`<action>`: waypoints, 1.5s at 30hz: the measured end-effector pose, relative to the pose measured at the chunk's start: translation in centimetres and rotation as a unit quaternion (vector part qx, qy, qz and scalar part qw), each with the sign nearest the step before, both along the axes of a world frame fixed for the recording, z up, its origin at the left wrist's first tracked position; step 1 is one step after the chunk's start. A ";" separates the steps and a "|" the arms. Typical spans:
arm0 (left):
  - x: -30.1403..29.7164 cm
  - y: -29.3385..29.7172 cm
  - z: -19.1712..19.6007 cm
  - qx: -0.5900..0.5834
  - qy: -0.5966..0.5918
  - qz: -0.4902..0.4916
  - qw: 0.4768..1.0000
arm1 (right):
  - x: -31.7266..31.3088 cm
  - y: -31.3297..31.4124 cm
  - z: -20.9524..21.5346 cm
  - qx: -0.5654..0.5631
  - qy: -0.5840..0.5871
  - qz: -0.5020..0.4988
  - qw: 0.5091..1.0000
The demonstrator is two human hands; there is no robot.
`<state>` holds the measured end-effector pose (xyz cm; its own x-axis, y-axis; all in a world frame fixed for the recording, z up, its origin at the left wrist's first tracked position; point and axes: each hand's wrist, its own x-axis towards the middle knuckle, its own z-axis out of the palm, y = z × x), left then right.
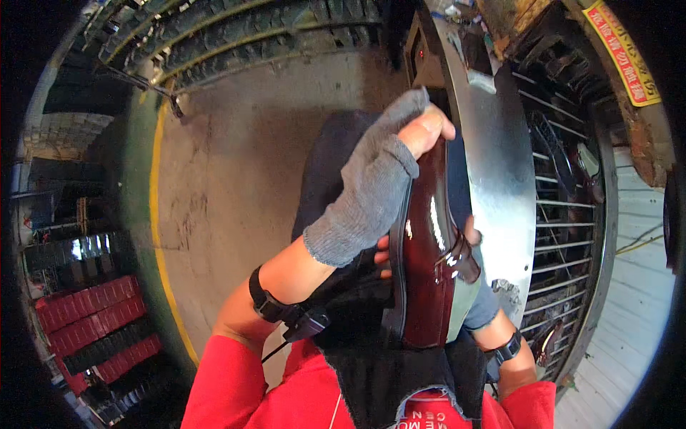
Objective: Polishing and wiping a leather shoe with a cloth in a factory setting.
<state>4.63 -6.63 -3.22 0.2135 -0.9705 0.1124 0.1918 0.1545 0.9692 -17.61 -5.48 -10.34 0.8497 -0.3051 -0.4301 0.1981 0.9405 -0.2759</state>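
Holding a glossy dark red shoe (427,250) up close to the chest is what's going on here, sole side turned to the person's left, shiny upper facing right. Everything below is placed relative to that shoe.

Right under it, nearest the camera, there's a dark frayed cloth (379,365) draped over the lap, over red sleeves. The left hand (375,186), in a grey fingerless glove, is wrapped over the toe end, bare fingertips curled tight over the top, so that's a firm grasp on the shoe. The right hand (477,286) is mostly hidden behind the shoe; a thumb peeks out at the strap side and it looks like it's gripping the heel end, though I can't see those fingers fully. Black bands sit on both wrists.

Looks to me like an inspect-or-polish stage: shoe steadied with both hands, cloth ready below. I'd guess the next move needs one hand freed for the cloth while the other keeps the shoe from twisting.

Just right of the shoe is a curved metal panel (493,157), and beyond it a wire rack (564,236). Well off to the left, across bare concrete floor (236,164), are red crates (93,322); past the top, a row of dark racks (236,36).
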 end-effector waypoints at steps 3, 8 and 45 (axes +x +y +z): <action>-1.8 1.1 0.4 0.052 -0.033 0.034 0.997 | -5.2 1.7 -4.6 -0.280 0.076 0.006 0.957; -4.2 4.4 -3.6 -0.078 -0.267 0.201 0.939 | -3.0 0.7 4.9 -0.201 0.212 0.051 0.955; -3.4 2.1 3.0 0.060 0.248 -0.124 0.959 | 3.0 -2.3 4.6 -0.549 0.215 -0.215 0.778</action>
